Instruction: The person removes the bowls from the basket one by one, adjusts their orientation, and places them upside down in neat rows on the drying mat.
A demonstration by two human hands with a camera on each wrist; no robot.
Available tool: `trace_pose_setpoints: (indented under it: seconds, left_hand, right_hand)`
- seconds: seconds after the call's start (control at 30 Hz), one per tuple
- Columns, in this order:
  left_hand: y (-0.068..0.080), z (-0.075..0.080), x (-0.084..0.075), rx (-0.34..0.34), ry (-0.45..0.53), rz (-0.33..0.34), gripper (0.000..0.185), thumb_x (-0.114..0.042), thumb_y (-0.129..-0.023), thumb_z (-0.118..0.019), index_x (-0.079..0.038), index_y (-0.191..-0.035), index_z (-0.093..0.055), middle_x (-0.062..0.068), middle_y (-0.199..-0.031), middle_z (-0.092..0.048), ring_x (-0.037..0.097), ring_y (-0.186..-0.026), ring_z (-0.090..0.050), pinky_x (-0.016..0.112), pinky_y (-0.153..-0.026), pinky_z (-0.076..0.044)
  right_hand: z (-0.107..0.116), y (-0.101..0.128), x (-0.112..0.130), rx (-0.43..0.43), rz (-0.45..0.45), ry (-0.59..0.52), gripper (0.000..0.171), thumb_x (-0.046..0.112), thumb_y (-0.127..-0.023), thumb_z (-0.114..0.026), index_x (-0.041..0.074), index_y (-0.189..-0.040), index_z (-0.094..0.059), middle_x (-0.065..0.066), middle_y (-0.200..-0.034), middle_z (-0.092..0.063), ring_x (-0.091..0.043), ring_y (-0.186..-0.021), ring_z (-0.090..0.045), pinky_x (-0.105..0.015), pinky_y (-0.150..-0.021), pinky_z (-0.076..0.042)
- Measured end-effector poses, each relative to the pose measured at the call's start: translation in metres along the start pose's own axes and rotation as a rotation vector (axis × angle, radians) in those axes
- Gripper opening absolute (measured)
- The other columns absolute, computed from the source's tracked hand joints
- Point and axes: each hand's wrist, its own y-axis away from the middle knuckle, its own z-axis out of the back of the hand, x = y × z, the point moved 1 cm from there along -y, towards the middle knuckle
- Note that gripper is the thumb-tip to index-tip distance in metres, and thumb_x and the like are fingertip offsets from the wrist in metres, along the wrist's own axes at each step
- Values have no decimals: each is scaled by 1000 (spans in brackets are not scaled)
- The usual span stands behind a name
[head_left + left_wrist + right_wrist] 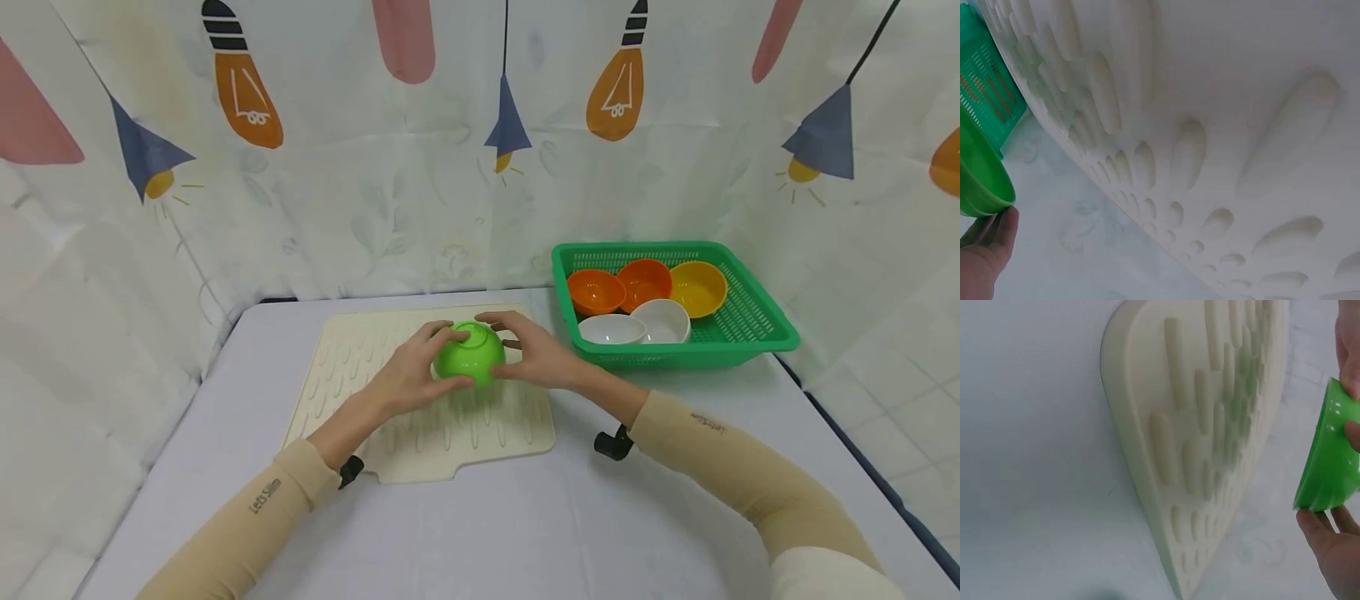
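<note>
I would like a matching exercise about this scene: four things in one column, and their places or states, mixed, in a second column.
Things:
1. green bowl
2. white bowls
3. cream mat
4. yellow bowl

Places or states:
A. back right part of the green basket
B. upside down, held between left hand and right hand
C. lying flat on the table
D. front of the green basket

Pairs: 1-B, 2-D, 3-C, 4-A
</note>
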Motion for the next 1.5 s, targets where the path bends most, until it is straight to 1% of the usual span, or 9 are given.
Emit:
trace_pose_setpoints:
  seconds: [0.13, 0.4, 0.7, 0.8, 0.9, 1.03, 1.2, 1.37, 1.5]
  left_hand:
    - [3, 6, 6, 16, -5, 23, 62, -36, -85, -86, -13, -136, -58, 16, -143, -49, 35, -120, -59, 49, -98, -52]
    - [11, 20, 25, 37, 31, 85, 64, -37, -84, -87, -11, -135, -57, 8, -143, -52, 30, -125, -56, 48, -102, -50]
    - [18, 39, 53, 21, 88, 176, 65, -32, -81, -90, -9, -131, -56, 6, -135, -59, 27, -122, -56, 48, -98, -50]
    - [19, 44, 64, 17, 109, 192, 63, -30, -80, -91, -9, -128, -57, 7, -133, -59, 28, -122, -56, 49, -100, -49]
    - [19, 50, 75, 39, 136, 217, 59, -26, -79, -92, -8, -123, -56, 10, -133, -59, 31, -124, -56, 51, -103, -48]
    - [25, 60, 93, 70, 169, 268, 56, -23, -79, -92, -6, -118, -55, 15, -134, -57, 37, -128, -53, 55, -107, -45]
    - [32, 75, 110, 61, 204, 327, 59, -20, -77, -94, -3, -116, -53, 20, -139, -53, 46, -133, -48, 55, -106, -46]
    - [30, 90, 123, 64, 189, 364, 59, -17, -77, -93, -2, -115, -50, 22, -141, -50, 52, -138, -41, 57, -103, -47]
    - [29, 96, 131, 96, 167, 404, 58, -17, -80, -91, -1, -116, -48, 25, -148, -44, 55, -140, -35, 59, -100, -48]
  right_hand:
    - [-7, -5, 4, 22, 72, 73, 64, 5, -89, -80, 7, -147, -52, -13, -150, -46, -30, -136, -45, -53, -104, -49]
    - [-22, -27, 3, 61, 62, 138, 59, 9, -92, -79, 7, -146, -54, -17, -151, -43, -30, -138, -44, -47, -104, -50]
    - [-44, -65, 4, 70, 7, 96, 66, 7, -86, -84, 10, -144, -55, -9, -150, -47, -25, -138, -44, -50, -103, -50]
    - [-53, -77, 2, 53, 10, 121, 67, 8, -85, -85, 10, -145, -55, -8, -149, -49, -24, -137, -45, -47, -101, -52]
    - [-63, -89, -2, 41, 13, 164, 67, 11, -86, -85, 10, -145, -55, -7, -149, -50, -23, -137, -46, -40, -100, -52]
    - [-79, -105, -4, 36, 18, 210, 67, 14, -87, -85, 11, -146, -55, -7, -151, -49, -22, -139, -45, -31, -106, -45]
    - [-96, -125, -4, 21, 29, 255, 67, 16, -86, -86, 13, -147, -55, -8, -153, -48, -20, -143, -42, -26, -114, -35]
    - [-106, -147, -1, -15, 23, 257, 69, 14, -86, -86, 11, -147, -54, -8, -154, -48, -20, -145, -40, -24, -117, -28]
    - [-113, -157, 1, -31, -5, 263, 70, 11, -85, -86, 10, -147, -54, -7, -153, -50, -18, -145, -40, -20, -117, -25]
